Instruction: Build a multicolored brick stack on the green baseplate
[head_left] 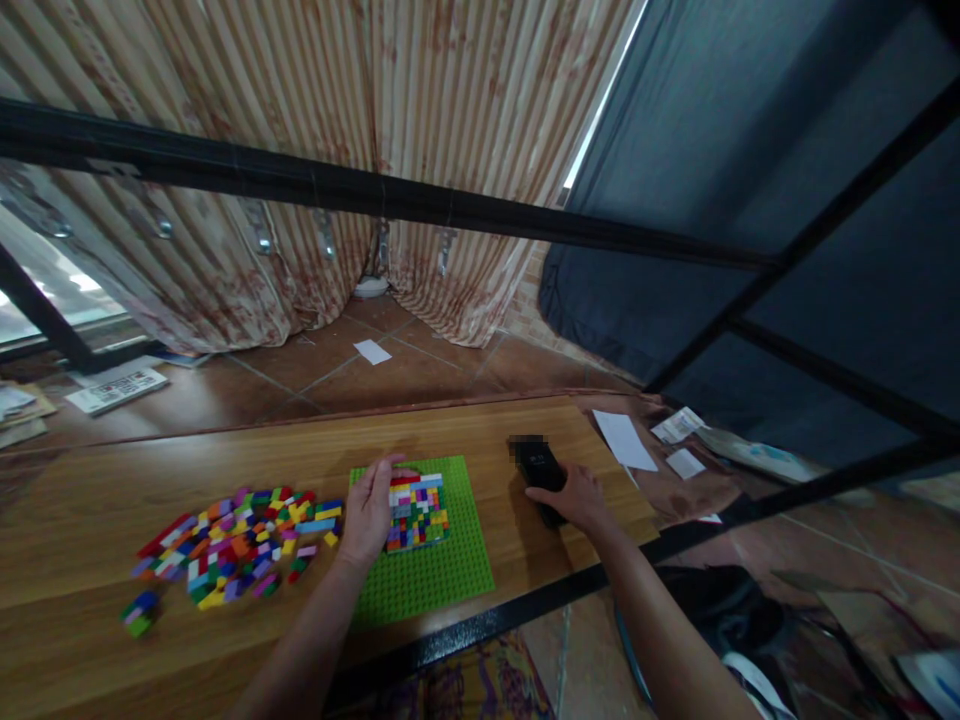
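Right hand (574,496) clasps black phone (541,466) near tabletop's (285,450) right end; left hand (369,512), fingers loosely curved, at brick mosaic's (420,528) left edge on green baseplate (471,545), pinch unclear. Firm side grip, light left touch advisable.

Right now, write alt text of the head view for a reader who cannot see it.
A right hand holds what looks like a black phone over a wooden table. The left hand is at the left edge of a green board bearing colorful bricks; loose bricks lie farther left.
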